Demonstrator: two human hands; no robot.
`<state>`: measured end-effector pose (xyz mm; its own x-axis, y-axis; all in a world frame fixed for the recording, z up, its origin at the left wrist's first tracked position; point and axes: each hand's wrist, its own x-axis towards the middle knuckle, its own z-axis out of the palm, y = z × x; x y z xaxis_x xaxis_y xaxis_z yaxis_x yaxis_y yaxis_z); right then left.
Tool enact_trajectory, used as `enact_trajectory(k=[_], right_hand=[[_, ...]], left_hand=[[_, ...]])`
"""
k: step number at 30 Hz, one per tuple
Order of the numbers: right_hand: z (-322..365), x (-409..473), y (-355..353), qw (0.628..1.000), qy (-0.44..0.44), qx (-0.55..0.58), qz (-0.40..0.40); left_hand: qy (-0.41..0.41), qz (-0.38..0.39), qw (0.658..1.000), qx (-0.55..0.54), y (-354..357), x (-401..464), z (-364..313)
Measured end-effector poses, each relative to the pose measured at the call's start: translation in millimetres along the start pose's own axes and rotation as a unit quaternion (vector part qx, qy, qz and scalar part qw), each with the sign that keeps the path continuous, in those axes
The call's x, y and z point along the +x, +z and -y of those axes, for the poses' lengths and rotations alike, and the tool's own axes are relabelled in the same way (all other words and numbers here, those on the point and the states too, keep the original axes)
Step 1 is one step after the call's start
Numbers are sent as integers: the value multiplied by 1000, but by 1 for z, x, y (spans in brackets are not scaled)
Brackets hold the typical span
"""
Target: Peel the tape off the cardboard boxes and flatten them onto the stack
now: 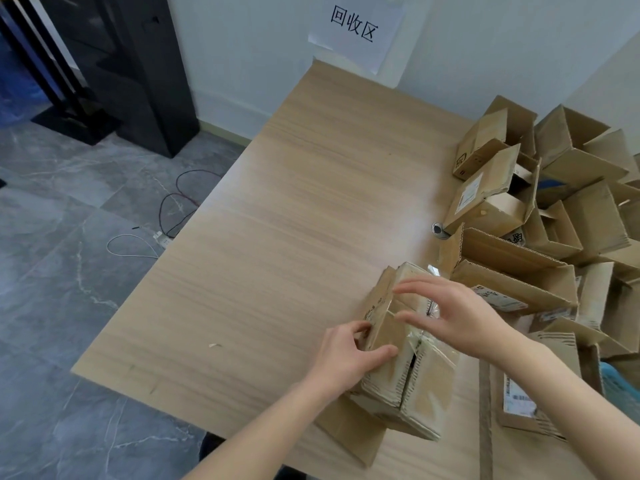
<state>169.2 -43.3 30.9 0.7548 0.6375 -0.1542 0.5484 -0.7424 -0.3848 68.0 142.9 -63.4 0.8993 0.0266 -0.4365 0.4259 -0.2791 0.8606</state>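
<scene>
Head view: our left hand (349,358) grips the taped box (405,355) near the table's (277,209) front edge, while our right hand (453,313) hovers over it, fingers spread. Box pile (554,209) crowds the right edge; bare wood runs left and back.

The left hand (349,358) grips the near-left flap edge of a small brown cardboard box wrapped in clear glossy tape (405,355), thumb on top, fingers curled round its side. Just beyond that grip the right hand (457,313) hovers over the box top, fingers spread; its thumb seems to touch crinkled tape. Right of both hands lies a heap of opened brown cardboard boxes (554,209) on the light wooden table (277,237).
</scene>
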Motion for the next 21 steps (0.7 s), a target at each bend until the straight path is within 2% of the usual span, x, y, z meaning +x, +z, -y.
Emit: enact_trajectory(k=[3, 6, 10, 12, 14, 18, 21], right_hand=[[8, 1, 1, 994, -8, -81, 77], [-2, -22, 8, 993, 27, -95, 59], [-12, -59, 35, 990, 123, -15, -72], [-17, -71, 48, 976, 146, 40, -156], [-22, -81, 57, 962, 166, 72, -206], [-26, -90, 74, 958, 107, -25, -265], [-22, -80, 83, 937, 111, -44, -328]], left_hand=[[6, -14, 1000, 21, -2, 0, -2], [10, -21, 999, 31, -8, 1, 0], [32, -16, 998, 48, -12, 5, -5], [45, -14, 998, 46, -12, 8, -7], [58, -8, 997, 52, -13, 11, -10], [109, -29, 987, 116, -5, 12, -20], [178, -115, 964, 163, 11, 6, -25]])
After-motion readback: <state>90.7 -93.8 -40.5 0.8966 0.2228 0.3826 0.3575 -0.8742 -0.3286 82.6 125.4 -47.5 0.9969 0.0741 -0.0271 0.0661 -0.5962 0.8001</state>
